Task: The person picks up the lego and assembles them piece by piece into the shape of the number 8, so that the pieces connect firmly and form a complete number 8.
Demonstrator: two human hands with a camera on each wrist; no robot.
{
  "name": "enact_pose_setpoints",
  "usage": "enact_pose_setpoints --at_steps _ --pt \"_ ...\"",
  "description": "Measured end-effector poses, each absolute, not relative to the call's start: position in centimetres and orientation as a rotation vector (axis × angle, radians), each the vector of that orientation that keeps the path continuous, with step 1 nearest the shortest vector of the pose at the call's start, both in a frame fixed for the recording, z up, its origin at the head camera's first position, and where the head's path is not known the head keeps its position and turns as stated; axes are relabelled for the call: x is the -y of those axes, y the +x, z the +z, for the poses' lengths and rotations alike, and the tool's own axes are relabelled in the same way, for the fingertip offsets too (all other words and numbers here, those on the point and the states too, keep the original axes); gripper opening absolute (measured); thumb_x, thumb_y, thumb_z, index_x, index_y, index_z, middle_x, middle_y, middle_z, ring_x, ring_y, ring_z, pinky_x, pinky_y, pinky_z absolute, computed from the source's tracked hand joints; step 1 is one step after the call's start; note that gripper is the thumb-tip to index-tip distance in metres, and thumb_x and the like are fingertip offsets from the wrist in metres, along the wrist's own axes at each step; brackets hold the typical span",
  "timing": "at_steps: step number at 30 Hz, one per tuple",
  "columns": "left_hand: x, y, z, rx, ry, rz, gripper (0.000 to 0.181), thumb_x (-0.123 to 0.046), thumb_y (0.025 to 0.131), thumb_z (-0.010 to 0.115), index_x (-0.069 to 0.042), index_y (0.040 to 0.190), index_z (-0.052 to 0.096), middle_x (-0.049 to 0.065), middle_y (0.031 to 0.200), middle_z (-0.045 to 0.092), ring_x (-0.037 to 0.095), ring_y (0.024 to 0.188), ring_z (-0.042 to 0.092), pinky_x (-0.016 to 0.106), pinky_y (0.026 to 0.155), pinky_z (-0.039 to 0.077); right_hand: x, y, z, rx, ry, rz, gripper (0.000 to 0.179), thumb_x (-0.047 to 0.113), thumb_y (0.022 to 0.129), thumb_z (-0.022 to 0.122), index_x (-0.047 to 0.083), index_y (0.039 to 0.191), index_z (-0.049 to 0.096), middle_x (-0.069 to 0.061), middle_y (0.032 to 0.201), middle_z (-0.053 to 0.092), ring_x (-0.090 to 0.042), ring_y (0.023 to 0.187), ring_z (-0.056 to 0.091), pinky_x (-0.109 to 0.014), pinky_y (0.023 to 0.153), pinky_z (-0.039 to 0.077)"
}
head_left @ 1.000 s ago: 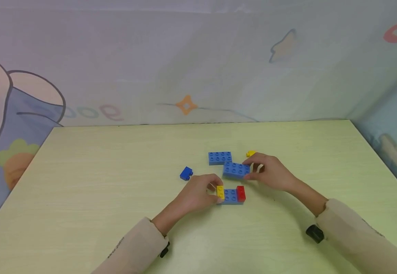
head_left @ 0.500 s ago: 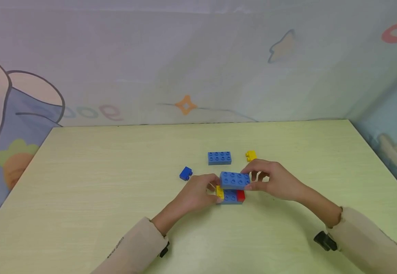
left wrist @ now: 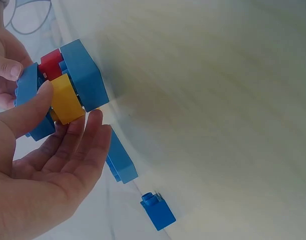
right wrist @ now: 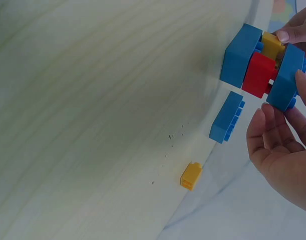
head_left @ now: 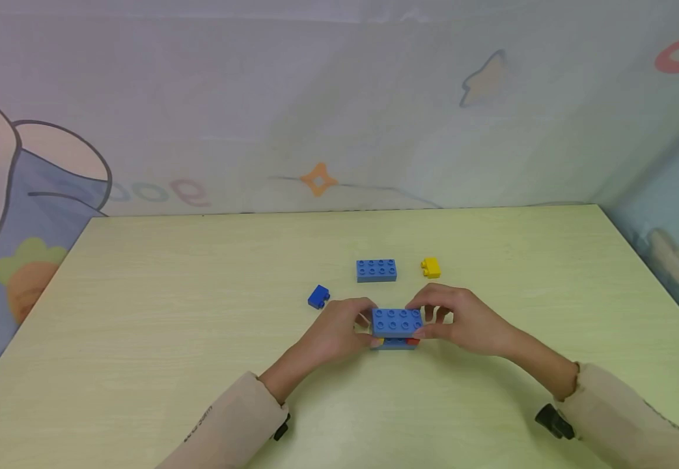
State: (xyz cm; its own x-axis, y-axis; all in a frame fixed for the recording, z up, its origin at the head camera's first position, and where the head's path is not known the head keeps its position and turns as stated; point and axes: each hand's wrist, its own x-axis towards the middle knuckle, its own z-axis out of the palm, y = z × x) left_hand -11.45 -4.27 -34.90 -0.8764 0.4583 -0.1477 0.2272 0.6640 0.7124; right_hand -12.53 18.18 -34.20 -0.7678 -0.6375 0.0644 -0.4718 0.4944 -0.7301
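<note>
My right hand (head_left: 471,322) pinches a long blue brick (head_left: 396,322) by its right end, level and close over a small assembly. That assembly is a blue base brick (left wrist: 85,75) with a yellow brick (left wrist: 67,99) on its left end and a red brick (right wrist: 258,75) on its right end. Between the two end bricks the base's studs show. With thumb and fingers my left hand (head_left: 336,332) grips the yellow brick at the left. In the right wrist view a narrow gap shows between the red brick's studs and the upper blue brick.
Behind the assembly lies another long blue brick (head_left: 376,271) on the pale wooden table (head_left: 198,293). A small yellow brick (head_left: 431,268) is at its right, and a small dark blue brick (head_left: 318,297) sits left, near my left hand. A printed cloth (head_left: 228,117) hangs behind.
My right hand has carried the long blue brick toward me and left, from beside the rear blue brick to over the assembly. My left hand has stayed on the yellow brick.
</note>
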Motion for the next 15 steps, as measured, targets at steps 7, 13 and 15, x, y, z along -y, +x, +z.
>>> enact_pose_setpoints --at_steps 7,13,15 --pt "4.20 -11.48 -34.92 -2.574 0.549 1.017 0.031 -0.010 0.079 0.071 -0.003 0.108 0.061 0.005 0.098 0.063 0.020 0.092 0.058 0.030 0.078 0.047 -18.28 -12.41 -34.37 -2.526 -0.949 -1.125 0.029 0.010 0.078 0.072 0.002 0.104 0.062 0.001 0.094 0.059 -0.017 0.079 0.052 -0.026 0.068 0.049" --pt "4.22 -11.51 -34.90 -2.586 0.574 0.989 0.031 -0.009 0.079 0.071 -0.003 0.108 0.061 0.005 0.097 0.063 0.021 0.092 0.057 0.031 0.079 0.046 -18.34 -12.51 -34.62 -2.522 -0.980 -1.130 0.029 0.009 0.078 0.072 0.002 0.105 0.062 0.001 0.094 0.059 -0.017 0.078 0.051 -0.026 0.066 0.049" --pt "4.29 -11.48 -34.86 -2.588 0.585 0.976 0.032 -0.009 0.079 0.071 -0.002 0.109 0.060 0.006 0.099 0.063 0.022 0.094 0.056 0.032 0.081 0.046 -18.31 -12.52 -34.64 -2.521 -0.984 -1.125 0.029 0.009 0.078 0.072 0.002 0.105 0.062 0.001 0.094 0.058 -0.017 0.078 0.051 -0.026 0.066 0.049"
